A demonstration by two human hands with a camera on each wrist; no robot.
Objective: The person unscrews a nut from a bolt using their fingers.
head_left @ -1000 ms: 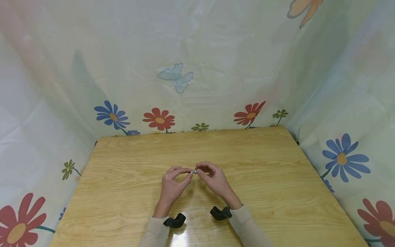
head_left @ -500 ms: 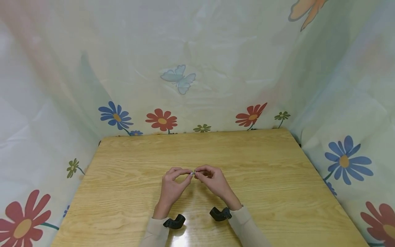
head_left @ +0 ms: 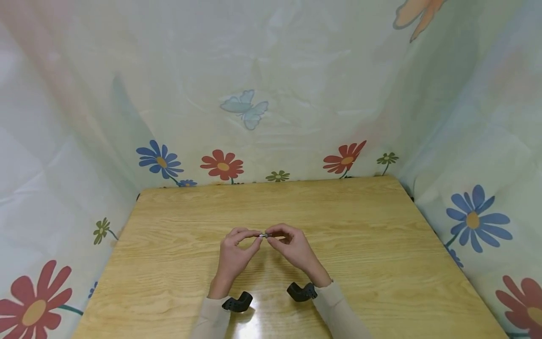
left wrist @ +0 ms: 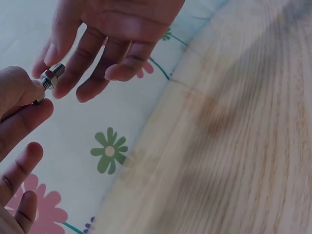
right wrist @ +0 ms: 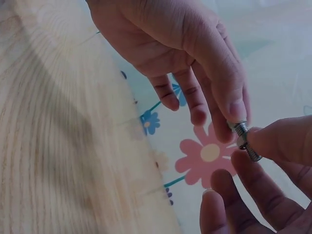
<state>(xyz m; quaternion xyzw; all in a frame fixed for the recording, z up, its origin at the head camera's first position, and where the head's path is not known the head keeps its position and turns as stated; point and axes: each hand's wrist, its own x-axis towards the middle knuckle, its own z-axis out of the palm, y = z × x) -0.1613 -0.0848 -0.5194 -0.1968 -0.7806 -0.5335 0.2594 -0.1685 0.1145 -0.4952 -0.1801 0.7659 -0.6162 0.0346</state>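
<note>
A small metal bolt (left wrist: 58, 70) with a hex nut (left wrist: 49, 78) threaded on it is held between both hands, above the table. My left hand (head_left: 235, 254) pinches the bolt by its head end between thumb and index finger; the fingertips mostly hide the head. From the other side my right hand (head_left: 298, 249) has its thumb and index finger around the nut, close to the bolt's free threaded end. The right wrist view shows the right thumb (right wrist: 278, 141) against the nut. The remaining fingers of both hands are spread apart from the bolt.
A wooden table (head_left: 203, 207) lies below the hands. Pale curtains (head_left: 296, 94) printed with flowers and butterflies stand along its back and sides. Each sleeved wrist carries a black camera mount, one on the left (head_left: 238, 302) and one on the right (head_left: 302, 292).
The left hand keeps its pinch on the bolt and shifts slightly leftward. The right fingertips change position around the nut, closing in and then lifting slightly. The head view shifts a little.
</note>
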